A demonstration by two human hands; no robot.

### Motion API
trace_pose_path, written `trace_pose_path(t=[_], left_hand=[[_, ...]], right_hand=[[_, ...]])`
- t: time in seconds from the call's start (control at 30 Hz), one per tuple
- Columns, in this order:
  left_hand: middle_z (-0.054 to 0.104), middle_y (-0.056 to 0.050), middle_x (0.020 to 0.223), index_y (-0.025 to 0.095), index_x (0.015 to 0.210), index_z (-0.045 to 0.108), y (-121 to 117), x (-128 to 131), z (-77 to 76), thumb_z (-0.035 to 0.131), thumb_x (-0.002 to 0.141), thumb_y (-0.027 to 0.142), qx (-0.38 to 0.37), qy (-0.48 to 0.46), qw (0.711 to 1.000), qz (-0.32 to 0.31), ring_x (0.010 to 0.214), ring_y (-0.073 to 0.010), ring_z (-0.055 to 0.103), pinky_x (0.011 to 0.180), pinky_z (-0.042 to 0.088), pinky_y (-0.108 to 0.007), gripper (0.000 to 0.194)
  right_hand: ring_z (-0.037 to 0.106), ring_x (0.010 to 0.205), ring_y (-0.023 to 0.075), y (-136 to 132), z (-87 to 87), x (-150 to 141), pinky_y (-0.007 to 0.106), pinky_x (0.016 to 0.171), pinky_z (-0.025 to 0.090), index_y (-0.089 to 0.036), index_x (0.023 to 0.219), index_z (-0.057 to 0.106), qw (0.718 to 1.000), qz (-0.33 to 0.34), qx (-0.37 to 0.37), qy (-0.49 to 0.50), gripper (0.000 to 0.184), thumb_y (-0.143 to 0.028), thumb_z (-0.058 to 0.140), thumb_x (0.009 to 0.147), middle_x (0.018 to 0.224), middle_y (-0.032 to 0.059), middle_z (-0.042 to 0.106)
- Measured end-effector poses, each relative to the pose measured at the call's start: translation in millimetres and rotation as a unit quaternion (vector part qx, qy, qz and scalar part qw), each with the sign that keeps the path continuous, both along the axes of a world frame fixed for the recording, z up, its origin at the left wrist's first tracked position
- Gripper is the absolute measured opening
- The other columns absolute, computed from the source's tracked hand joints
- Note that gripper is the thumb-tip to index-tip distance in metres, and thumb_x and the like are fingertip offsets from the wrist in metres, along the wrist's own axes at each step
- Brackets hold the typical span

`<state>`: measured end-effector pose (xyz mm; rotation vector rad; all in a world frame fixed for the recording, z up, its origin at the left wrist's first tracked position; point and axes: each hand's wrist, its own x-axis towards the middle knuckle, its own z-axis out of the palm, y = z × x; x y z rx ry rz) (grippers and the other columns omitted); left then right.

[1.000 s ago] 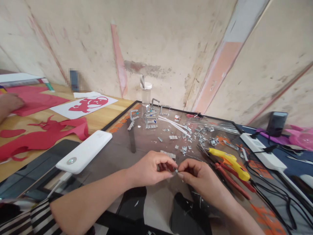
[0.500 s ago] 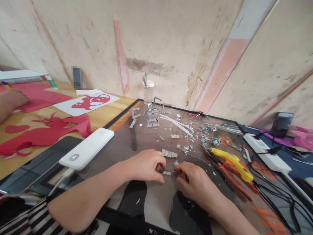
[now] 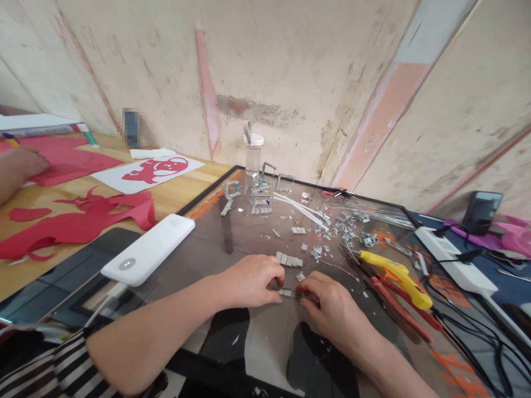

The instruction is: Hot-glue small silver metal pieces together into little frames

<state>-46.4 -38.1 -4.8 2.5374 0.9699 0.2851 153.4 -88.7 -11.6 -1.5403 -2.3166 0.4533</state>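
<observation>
Between my hands a short row of small flat silver metal pieces (image 3: 286,292) lies over the glossy dark tabletop (image 3: 207,243). My left hand (image 3: 253,279) is curled, with its thumb and fingertips closed at the left end of the row. My right hand (image 3: 326,301) pinches at the right end; its fingertips partly hide what they hold, which looks like another small metal piece. Just beyond the fingers sits a longer joined row of metal pieces (image 3: 289,259), with one loose metal piece (image 3: 300,276) by my right fingers.
Scattered metal bits (image 3: 352,226), white strips (image 3: 301,210) and a lidded bottle (image 3: 253,155) stand farther back. To the right are a yellow glue gun (image 3: 396,276), red-handled pliers (image 3: 400,309) and a power strip (image 3: 454,260). Leftward lie a white power bank (image 3: 149,249), red cut-outs and another person's hand (image 3: 25,168).
My right fingertips have come up against the right end of the short row, closing the small gap there. My left hand stays at the left end. The view has shifted slightly.
</observation>
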Motion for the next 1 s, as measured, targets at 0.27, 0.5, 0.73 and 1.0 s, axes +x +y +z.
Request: trace_pose_path(t=[0.27,0.5,0.73,1.0], left_hand=[[0.059,0.000,0.075,0.020,0.076,0.064,1.3,0.5,-4.1,0.064,0.071,0.026,0.002,-0.017,1.000,-0.002,0.068,-0.0147,0.056,0.056,0.034,-0.024,0.008],[0.059,0.001,0.075,0.021,0.075,0.063,1.3,0.9,-4.0,0.065,0.070,0.025,0.003,-0.018,1.000,-0.002,0.068,-0.0136,0.055,0.056,0.034,-0.023,0.007],[0.059,0.001,0.075,0.020,0.076,0.063,0.5,1.6,-2.5,0.063,0.070,0.025,-0.002,-0.013,1.000,0.000,0.067,-0.0138,0.055,0.056,0.034,-0.023,0.007],[0.059,0.002,0.074,0.020,0.075,0.063,0.2,2.0,-1.0,0.065,0.069,0.025,-0.001,-0.012,1.000,0.006,0.067,-0.0138,0.055,0.056,0.034,-0.023,0.008]], right_hand=[[0.054,0.069,0.0143,0.2,0.3,-1.6,0.023,0.061,0.039,-0.019,0.076,0.062,1.000,0.001,0.007,0.009,0.020,-0.006,0.048,0.074,0.077,0.0014,0.057],[0.054,0.070,0.0143,0.8,-0.4,-3.0,0.023,0.062,0.039,-0.019,0.077,0.061,1.000,0.007,0.004,0.020,0.019,-0.005,0.048,0.073,0.077,0.0013,0.057],[0.054,0.071,0.0147,0.8,-0.8,-3.0,0.024,0.064,0.039,-0.018,0.078,0.062,1.000,0.005,-0.004,0.025,0.020,-0.004,0.048,0.072,0.077,0.0016,0.057],[0.054,0.069,0.0151,-0.3,0.1,-3.8,0.025,0.063,0.040,-0.017,0.080,0.063,1.000,0.001,-0.003,0.024,0.020,-0.004,0.050,0.071,0.077,0.0021,0.057]])
